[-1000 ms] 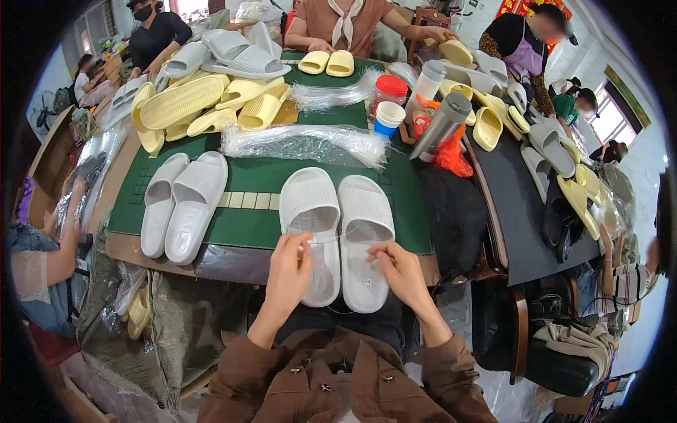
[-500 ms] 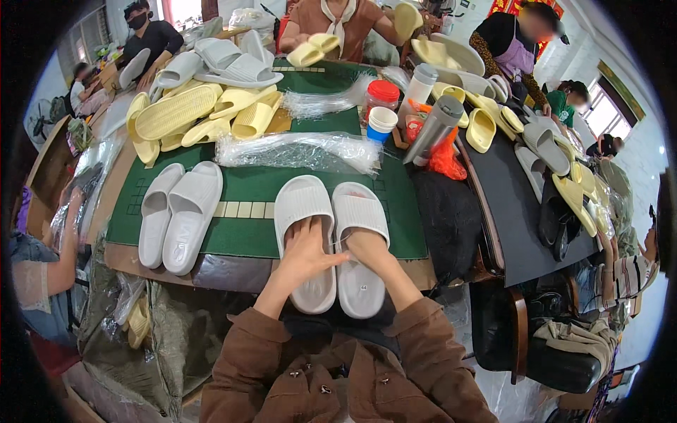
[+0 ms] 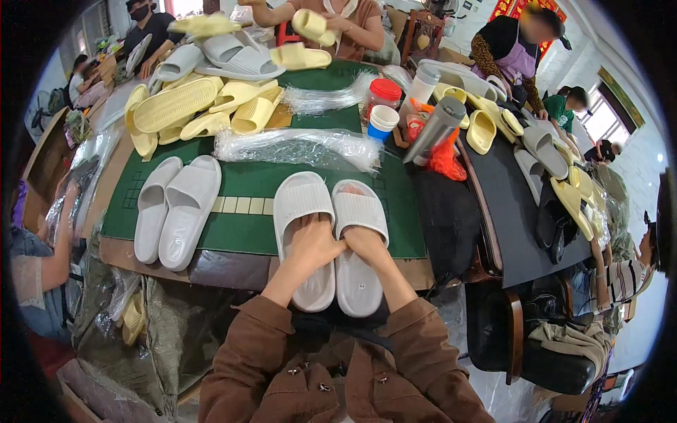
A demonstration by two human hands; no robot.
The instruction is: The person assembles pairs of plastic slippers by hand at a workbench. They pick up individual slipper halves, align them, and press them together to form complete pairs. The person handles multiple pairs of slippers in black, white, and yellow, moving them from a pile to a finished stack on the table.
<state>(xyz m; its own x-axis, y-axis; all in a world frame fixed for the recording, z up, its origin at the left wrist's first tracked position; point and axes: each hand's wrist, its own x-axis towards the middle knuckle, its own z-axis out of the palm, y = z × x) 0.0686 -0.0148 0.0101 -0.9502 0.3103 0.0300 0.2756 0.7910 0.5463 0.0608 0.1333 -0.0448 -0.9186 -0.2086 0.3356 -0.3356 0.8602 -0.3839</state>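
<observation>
A pair of light grey slide slippers stands side by side at the table's near edge, toes away from me. My left hand (image 3: 311,242) reaches under the ribbed strap of the left slipper (image 3: 315,287), fingertips hidden inside. My right hand (image 3: 364,243) goes under the strap of the right slipper (image 3: 359,283), its fingers mostly covered. Both hands look closed and meet at the gap between the straps; whatever they pinch there is too small to make out. Another grey pair (image 3: 182,215) lies to the left on the green mat (image 3: 243,238).
Clear plastic strands in a bag (image 3: 296,151) lie beyond the slippers. Yellow and grey slippers (image 3: 176,106) are heaped at far left. Paper cups (image 3: 382,123), a red-lidded jar (image 3: 384,92) and a grey flask (image 3: 436,130) stand right of centre. Across the table, a person handles yellow slippers (image 3: 314,28).
My left thumb has drawn in against my right hand, and the left fingers have closed up. A thin strand between the hands no longer shows. The person opposite has moved yellow slippers toward the heap.
</observation>
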